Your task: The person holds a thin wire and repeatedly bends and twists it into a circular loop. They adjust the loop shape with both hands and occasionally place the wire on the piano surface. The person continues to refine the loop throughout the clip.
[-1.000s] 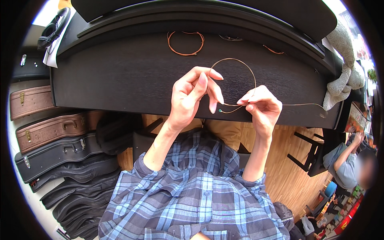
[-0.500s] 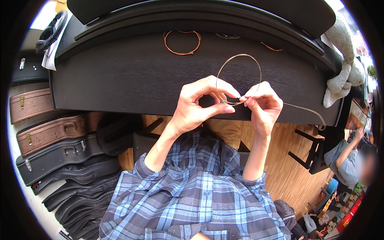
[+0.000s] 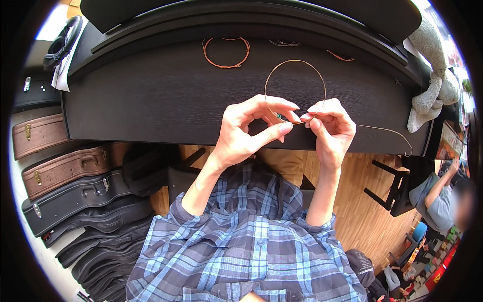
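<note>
Both my hands hold a thin bronze string (image 3: 295,60) bent into an upright-looking loop over a black wooden surface (image 3: 141,100). My left hand (image 3: 244,128) pinches it near a small green end piece (image 3: 278,117). My right hand (image 3: 333,131) grips it just to the right, where it crosses itself; a long tail runs out rightward, hanging at the surface's front edge. Beyond my hands lie a coiled orange string (image 3: 225,66), a small silver coil (image 3: 284,44) and a short orange strand (image 3: 342,58).
Instrument cases (image 3: 65,171) are stacked on the left. Headphones (image 3: 60,45) lie at the far-left corner. A grey plush toy (image 3: 427,100) rests at the right end. Farther right are a person (image 3: 435,199) and a black chair or stand (image 3: 382,186).
My left hand has moved right and closed in on the string beside my right hand, which has risen slightly. The green end now sits inside the loop's lower left.
</note>
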`<action>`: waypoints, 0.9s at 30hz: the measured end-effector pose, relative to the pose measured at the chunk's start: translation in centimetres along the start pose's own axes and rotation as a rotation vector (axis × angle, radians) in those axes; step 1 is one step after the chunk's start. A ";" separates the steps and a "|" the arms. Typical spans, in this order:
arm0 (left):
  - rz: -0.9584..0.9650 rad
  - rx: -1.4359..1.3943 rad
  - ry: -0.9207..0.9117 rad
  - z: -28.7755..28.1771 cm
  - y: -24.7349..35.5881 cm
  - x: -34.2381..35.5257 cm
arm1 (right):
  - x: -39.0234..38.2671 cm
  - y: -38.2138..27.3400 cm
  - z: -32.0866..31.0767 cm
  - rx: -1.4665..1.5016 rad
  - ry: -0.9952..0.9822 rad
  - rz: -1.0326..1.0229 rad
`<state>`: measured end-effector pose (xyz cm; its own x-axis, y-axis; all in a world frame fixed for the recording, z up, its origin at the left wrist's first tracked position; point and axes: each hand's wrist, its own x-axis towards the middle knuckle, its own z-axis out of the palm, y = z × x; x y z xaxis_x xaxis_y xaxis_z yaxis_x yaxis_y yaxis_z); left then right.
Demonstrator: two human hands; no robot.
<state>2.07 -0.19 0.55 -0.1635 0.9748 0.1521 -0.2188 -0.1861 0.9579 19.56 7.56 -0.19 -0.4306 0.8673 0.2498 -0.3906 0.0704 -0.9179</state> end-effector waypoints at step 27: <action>-0.011 -0.176 0.098 0.1 -0.5 0.0 | -0.1 0.3 -0.5 0.060 -0.083 -0.017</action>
<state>2.30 -0.13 0.14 -0.2513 0.9618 0.1086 -0.3847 -0.2022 0.9006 19.84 7.77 -0.64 -0.4879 0.8225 0.2923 -0.4455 0.0534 -0.8937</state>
